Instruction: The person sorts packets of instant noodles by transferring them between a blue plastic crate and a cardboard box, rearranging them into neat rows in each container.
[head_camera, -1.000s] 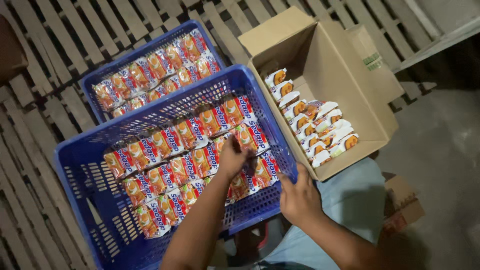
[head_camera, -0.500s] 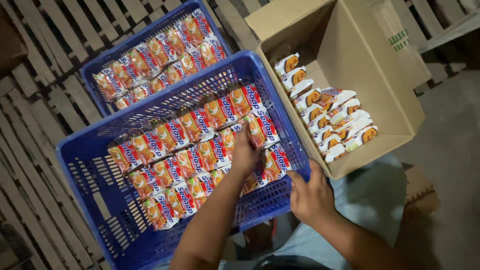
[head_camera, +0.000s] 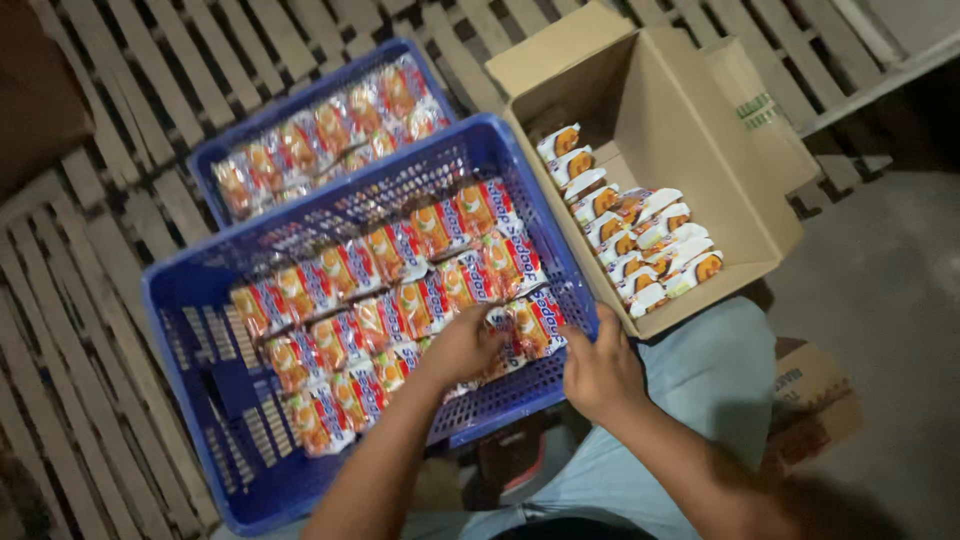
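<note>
A blue plastic crate (head_camera: 180, 320) lies in front of me, with three rows of red and orange snack packets (head_camera: 400, 270) in it. My left hand (head_camera: 460, 345) reaches into the crate and curls its fingers over a packet in the front row (head_camera: 535, 322) near the right end. Fingers apart, my right hand (head_camera: 598, 372) rests against the crate's near right corner and holds nothing. An open cardboard box (head_camera: 690, 120) stands just right of the crate. It holds white and orange packets (head_camera: 630, 240) packed on edge.
A second blue crate (head_camera: 330, 75) full of the same packets lies behind the first. Both crates rest on wooden pallets (head_camera: 90, 230). A flattened carton (head_camera: 815, 385) lies on the grey floor at the right, beside my light blue trouser leg (head_camera: 710, 380).
My left hand has drawn back from the middle row to the front row of packets. My right hand stays at the crate's corner. The view has shifted a little.
</note>
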